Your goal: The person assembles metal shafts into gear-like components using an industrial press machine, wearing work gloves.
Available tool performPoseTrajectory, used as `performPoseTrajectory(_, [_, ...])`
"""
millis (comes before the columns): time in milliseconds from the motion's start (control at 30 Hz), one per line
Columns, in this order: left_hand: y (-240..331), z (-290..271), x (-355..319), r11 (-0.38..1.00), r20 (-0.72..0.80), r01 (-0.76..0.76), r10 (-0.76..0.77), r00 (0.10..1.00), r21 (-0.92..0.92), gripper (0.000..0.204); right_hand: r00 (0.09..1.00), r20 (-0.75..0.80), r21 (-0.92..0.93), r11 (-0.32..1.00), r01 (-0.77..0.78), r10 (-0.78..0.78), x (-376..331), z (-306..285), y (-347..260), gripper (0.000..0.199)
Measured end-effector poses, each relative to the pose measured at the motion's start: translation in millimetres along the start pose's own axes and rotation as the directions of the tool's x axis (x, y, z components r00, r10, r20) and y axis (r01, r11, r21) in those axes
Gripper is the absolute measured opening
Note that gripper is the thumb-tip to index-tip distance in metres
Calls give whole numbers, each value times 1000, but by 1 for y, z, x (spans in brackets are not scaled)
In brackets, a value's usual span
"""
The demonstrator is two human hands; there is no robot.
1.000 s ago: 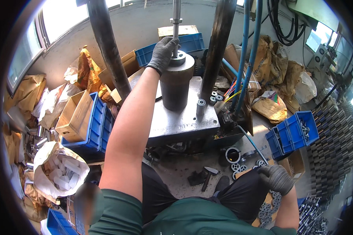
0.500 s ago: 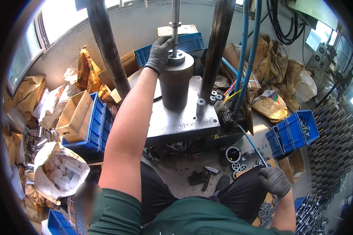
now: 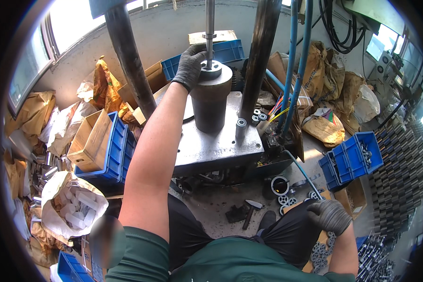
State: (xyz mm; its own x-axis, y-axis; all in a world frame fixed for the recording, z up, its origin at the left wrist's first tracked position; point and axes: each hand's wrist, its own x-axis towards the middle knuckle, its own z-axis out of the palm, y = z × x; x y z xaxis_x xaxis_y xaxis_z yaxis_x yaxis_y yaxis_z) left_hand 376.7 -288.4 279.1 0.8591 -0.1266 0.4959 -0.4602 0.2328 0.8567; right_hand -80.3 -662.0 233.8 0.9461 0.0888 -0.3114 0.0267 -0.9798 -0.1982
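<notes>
A steel shaft (image 3: 210, 19) with a collar stands upright, its lower end in a dark round disc with holes (image 3: 212, 70). The disc rests on a wide ring atop a thick dark cylinder (image 3: 209, 110). My left hand (image 3: 191, 66), in a grey glove, is closed at the shaft's left side, just above the disc; the far fingertips are partly hidden. Down at the right, my gloved right hand (image 3: 331, 217) is wrapped around the end of a thin blue lever rod (image 3: 304, 173). The cylinder stands on a metal press table (image 3: 216, 148).
Dark columns (image 3: 132, 61) flank the cylinder. Small bearing-like rings (image 3: 240, 123) sit at the table's right corner. A hammer (image 3: 252, 211) and spoked wheels (image 3: 283, 199) lie on the floor. Blue bins (image 3: 351, 160) stand right; a white sack of pieces (image 3: 73, 204) stands left.
The shaft's collar has come down slightly, and so has the dark press part at upper left. My right hand has shifted a little right and down with the lever; my left hand stays nearly still.
</notes>
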Motion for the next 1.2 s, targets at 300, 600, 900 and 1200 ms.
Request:
performPoseTrajectory(300, [10,-1,-8,997,13,77,-77,997,-23,25,979,-203,142,988,58,-28,12,-20,8,38])
performPoseTrajectory(600, [0,-9,-1,997,5,70,-70,998,-13,25,997,-71,187,982,-21,35,16,-33,-4,36])
performPoseTrajectory(900, [-2,-4,3,997,1,51,-52,999,63,30,999,-14,144,989,39,-37,10,-23,2,40])
performPoseTrajectory(1200, [-13,-5,9,994,-39,-7,11,999,109,24,999,-43,211,977,-18,28,8,-24,-1,42])
